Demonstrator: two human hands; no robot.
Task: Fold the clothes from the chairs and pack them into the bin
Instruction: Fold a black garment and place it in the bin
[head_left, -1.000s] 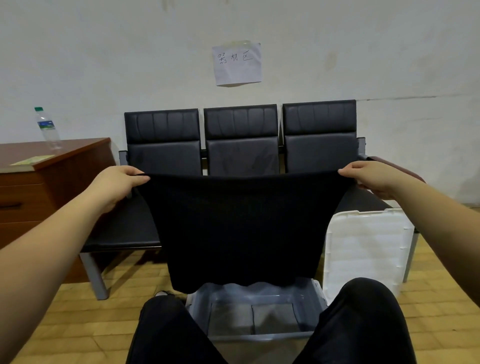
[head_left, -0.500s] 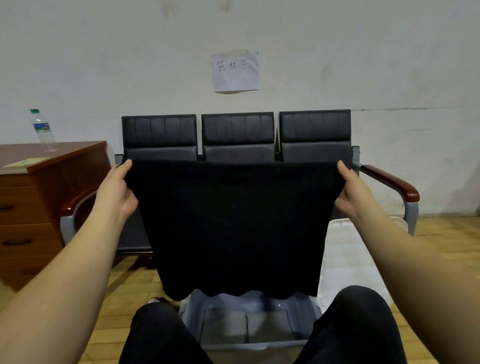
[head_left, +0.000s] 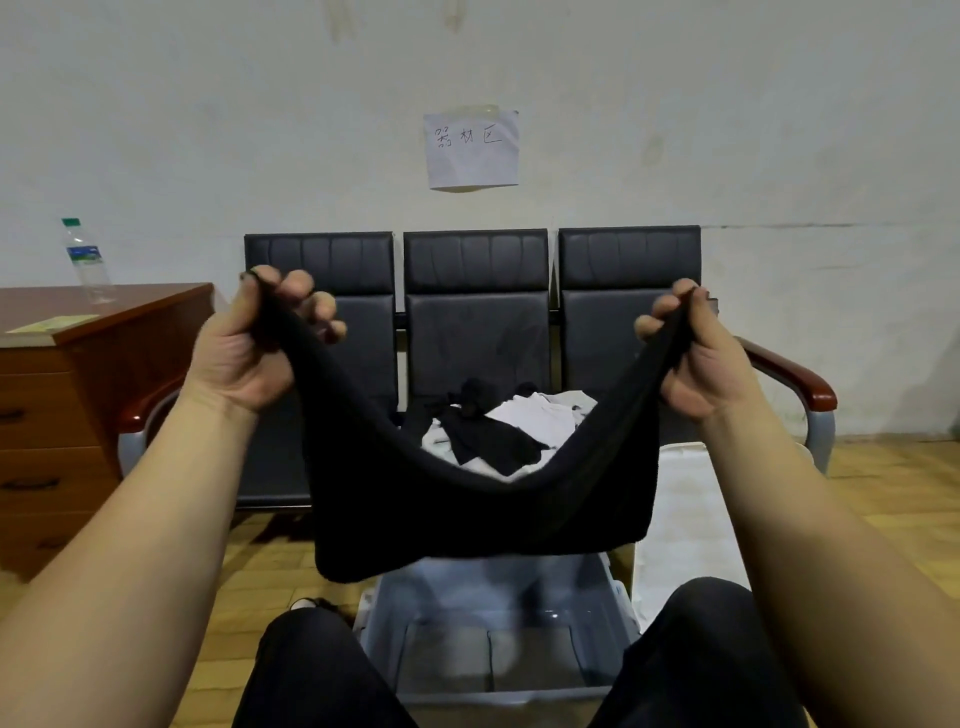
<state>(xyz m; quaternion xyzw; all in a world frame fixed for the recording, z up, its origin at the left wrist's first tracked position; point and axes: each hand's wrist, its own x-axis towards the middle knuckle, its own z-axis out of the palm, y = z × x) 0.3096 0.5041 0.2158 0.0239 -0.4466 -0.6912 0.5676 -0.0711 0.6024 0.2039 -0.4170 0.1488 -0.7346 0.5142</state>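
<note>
Left hand (head_left: 249, 343) raised at chest height, fingers and thumb pinched round one upper corner of a black garment (head_left: 467, 499). Right hand (head_left: 691, 348) raised level with it, likewise pinched round the opposite corner. Between the two grips, slack: top edge sagged into a deep curve, lower folded edge hung just above the open, clear bin (head_left: 498, 639) on the floor between the knees. No clothes seen yet on the bin's bare bottom.

Beyond the garment, a row of three black chairs (head_left: 475, 312) against the wall, with a loose heap of white and black clothes (head_left: 511, 431) on the middle seat, not yet folded. White bin lid (head_left: 685, 514) propped to the right. To the left, a wooden desk (head_left: 98, 364) with a water bottle (head_left: 85, 260).

Likely trouble from here: fold undone by the slack, with layers sliding apart on the way down. Grip only at the corners, so one slip and that side dropped, perhaps over the bin's rim or onto the floor. Lowered bunched, landed crumpled rather than flat.
</note>
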